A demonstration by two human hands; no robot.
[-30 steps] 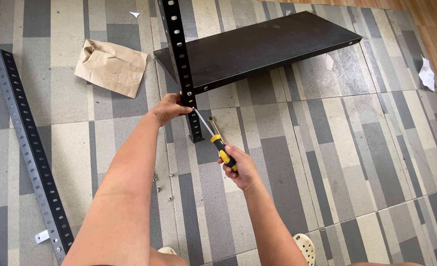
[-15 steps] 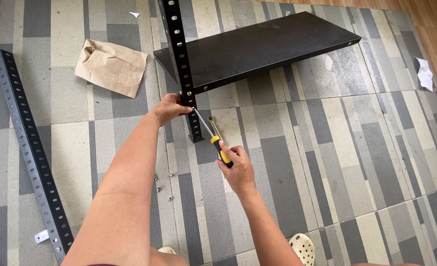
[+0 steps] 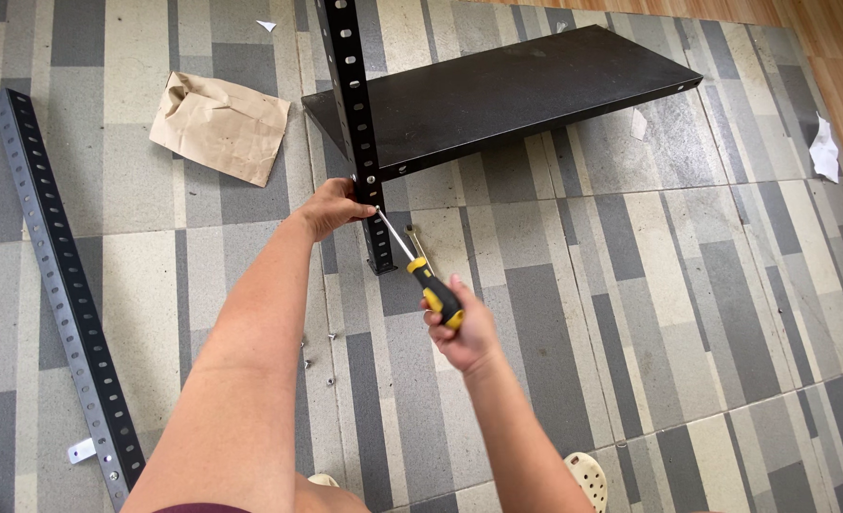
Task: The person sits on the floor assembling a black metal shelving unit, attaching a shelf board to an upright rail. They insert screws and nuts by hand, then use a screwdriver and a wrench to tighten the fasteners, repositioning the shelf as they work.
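While a black perforated upright (image 3: 357,123) is being gripped by the left hand (image 3: 334,206), fingers curled around it just below the black shelf board (image 3: 507,90), a yellow-and-black screwdriver (image 3: 423,275) is being held in the right hand (image 3: 461,328), fingers wrapped tightly about the handle. Its tip is being pressed against the upright beside the left fingertips. A second perforated rail (image 3: 60,285) and crumpled brown paper (image 3: 220,125) are lying on the tiled floor (image 3: 707,313).

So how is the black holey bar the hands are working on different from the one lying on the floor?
The upright post stands on end, joined to the black shelf, with the left hand on it and the screwdriver tip against it. The loose post lies flat on the floor, untouched. Both are dark perforated metal angle bars.
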